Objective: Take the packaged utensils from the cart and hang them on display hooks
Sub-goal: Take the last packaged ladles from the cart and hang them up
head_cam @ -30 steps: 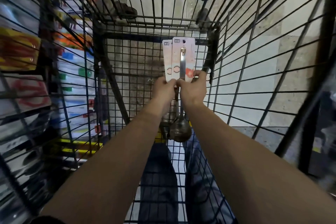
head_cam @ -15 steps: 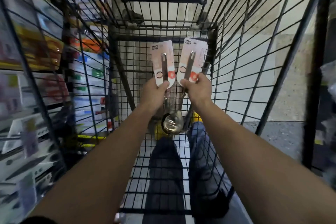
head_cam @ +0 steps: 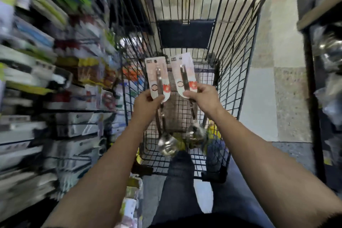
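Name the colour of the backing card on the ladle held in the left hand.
Pale pinkish-white card with a red-orange mark near its lower end, seen in the head view.

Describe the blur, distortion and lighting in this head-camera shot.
Head view: the stocked shelves on the left smear into motion streaks, while the two pink carded steel ladles held by the left hand and right hand are only slightly soft; the black wire cart fans outward with wide-angle bending; light is dim, brightest on the pale floor beyond.
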`<action>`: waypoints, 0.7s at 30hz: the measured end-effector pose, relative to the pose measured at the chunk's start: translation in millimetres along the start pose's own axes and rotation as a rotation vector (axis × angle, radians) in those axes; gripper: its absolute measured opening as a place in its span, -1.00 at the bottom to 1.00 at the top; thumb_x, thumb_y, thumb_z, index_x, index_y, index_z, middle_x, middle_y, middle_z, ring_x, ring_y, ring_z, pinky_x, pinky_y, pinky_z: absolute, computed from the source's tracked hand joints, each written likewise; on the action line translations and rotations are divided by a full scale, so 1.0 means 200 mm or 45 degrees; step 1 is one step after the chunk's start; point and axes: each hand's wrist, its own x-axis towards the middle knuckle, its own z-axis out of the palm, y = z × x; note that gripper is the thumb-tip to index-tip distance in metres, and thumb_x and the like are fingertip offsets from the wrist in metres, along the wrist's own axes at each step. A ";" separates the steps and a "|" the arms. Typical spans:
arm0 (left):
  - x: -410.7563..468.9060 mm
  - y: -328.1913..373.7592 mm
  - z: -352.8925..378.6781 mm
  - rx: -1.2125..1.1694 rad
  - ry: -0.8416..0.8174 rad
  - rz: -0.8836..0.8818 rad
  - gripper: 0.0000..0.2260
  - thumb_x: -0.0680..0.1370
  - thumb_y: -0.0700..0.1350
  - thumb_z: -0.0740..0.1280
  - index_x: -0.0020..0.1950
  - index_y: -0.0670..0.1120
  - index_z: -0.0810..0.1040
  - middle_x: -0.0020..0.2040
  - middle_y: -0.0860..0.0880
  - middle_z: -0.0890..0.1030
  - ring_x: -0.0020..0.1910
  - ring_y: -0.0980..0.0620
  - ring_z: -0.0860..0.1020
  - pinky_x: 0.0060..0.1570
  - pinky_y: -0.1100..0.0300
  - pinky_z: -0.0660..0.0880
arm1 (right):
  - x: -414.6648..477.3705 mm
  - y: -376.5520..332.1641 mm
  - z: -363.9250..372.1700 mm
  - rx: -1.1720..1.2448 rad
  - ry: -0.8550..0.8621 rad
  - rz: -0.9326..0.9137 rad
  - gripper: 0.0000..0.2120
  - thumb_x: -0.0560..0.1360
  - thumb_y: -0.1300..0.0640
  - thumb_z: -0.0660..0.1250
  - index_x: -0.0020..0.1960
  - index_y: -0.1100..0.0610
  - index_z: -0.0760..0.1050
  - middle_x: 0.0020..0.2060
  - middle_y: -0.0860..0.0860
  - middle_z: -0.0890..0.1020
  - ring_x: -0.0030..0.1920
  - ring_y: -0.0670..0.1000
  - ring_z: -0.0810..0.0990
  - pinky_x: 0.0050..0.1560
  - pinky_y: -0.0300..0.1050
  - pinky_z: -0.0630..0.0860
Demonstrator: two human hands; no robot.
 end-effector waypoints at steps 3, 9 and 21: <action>-0.20 0.12 -0.08 -0.032 0.058 0.085 -0.78 0.60 -0.21 0.43 -0.12 0.04 0.49 -0.21 0.07 0.56 -0.36 0.41 0.57 -0.25 0.41 0.59 | -0.18 -0.16 0.02 0.003 -0.037 -0.107 -0.77 0.43 0.23 0.57 0.09 0.14 0.70 0.01 0.04 0.77 0.04 0.11 0.74 0.20 0.14 0.63; -0.65 0.30 -0.24 -0.115 0.303 0.225 -0.87 0.61 -0.24 0.42 0.03 -0.03 0.53 -0.19 0.07 0.64 -0.18 0.14 0.70 -0.19 0.28 0.60 | -0.52 -0.44 0.05 -0.100 -0.161 -0.342 -0.74 0.42 0.14 0.59 0.08 0.16 0.71 -0.06 0.05 0.77 -0.03 0.07 0.74 0.19 0.14 0.63; -1.68 0.27 -0.47 -0.426 0.840 0.457 -0.81 0.53 -0.10 0.52 0.13 -0.02 0.66 0.06 -0.01 0.76 0.07 -0.04 0.71 0.05 -0.03 0.65 | -1.32 -0.70 0.17 -0.177 -0.695 -0.787 -0.84 0.42 0.19 0.56 -0.09 0.29 0.68 -0.29 0.07 0.66 -0.32 -0.02 0.54 -0.27 -0.14 0.44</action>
